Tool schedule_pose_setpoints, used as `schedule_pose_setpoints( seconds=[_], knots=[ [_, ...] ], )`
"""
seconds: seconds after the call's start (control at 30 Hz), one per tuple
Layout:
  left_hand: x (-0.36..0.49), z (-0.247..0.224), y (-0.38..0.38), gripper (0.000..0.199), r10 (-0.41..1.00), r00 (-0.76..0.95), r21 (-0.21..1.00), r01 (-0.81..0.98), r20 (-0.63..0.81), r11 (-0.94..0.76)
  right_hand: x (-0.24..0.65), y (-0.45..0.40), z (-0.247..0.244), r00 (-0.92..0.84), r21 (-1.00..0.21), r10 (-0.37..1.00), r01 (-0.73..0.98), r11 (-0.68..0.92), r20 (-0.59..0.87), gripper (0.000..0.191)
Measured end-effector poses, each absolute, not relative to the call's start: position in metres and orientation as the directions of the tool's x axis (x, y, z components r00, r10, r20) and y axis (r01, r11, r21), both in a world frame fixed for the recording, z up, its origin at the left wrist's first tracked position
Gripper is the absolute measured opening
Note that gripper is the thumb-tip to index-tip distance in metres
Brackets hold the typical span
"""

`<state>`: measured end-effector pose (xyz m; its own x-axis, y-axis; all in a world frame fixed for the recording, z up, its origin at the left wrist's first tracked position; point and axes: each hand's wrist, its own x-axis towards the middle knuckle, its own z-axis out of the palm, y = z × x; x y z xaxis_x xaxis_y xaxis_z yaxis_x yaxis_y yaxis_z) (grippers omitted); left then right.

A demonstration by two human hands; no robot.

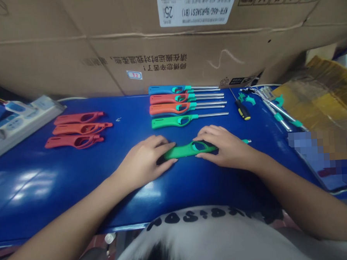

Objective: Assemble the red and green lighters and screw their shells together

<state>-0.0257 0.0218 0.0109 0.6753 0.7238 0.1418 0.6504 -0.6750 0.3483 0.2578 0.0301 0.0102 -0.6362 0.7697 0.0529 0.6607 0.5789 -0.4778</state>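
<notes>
The left hand (pixel 141 160) and the right hand (pixel 223 145) are being held palm-down and close together, with the fingers being curled inward, while the left forearm (pixel 70 224) and the right forearm (pixel 302 201) are being angled in from the near corners.

Moderately bright, even indoor light is spread over the scene, though its source is not seen. White glare is thrown onto the glossy blue workbench (pixel 28 184) at near left, and a soft shadow is cast beneath the right forearm (pixel 286 182). The far cardboard carton (pixel 187 63) is held in fair focus, with its print legible. The outer edges are bowed by wide-angle distortion, and a pixelated block (pixel 317 153) obscures part of the right side.
</notes>
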Motion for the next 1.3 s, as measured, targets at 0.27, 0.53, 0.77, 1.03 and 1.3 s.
schedule_pose_setpoints(
  seconds=[0.27,0.53,0.77,1.03,1.3],
  knots=[
    [-0.025,0.007,0.02,0.033,0.723,0.673,0.343,0.649,0.159,-0.679,0.258,0.029,0.005,-0.635,-0.461,0.764,0.647,0.607,0.114,0.032],
    [-0.007,0.009,-0.002,0.033,0.711,0.691,-0.082,0.722,0.129,-0.687,0.242,0.018,0.009,-0.592,-0.313,0.802,0.75,0.583,0.075,0.03],
    [-0.003,0.001,0.001,0.029,0.713,0.673,-0.094,0.737,0.199,-0.669,0.238,0.015,0.007,-0.666,-0.064,0.738,0.736,0.673,0.107,0.034],
    [-0.017,-0.002,0.026,0.031,0.704,0.681,0.329,0.63,0.203,-0.704,0.25,0.028,-0.004,-0.651,-0.289,0.711,0.65,0.703,0.265,0.032],
    [-0.016,-0.002,0.022,0.026,0.663,0.718,0.495,0.506,0.212,-0.707,0.242,0.016,-0.002,-0.633,-0.197,0.709,0.687,0.7,0.312,0.03]
  ],
)
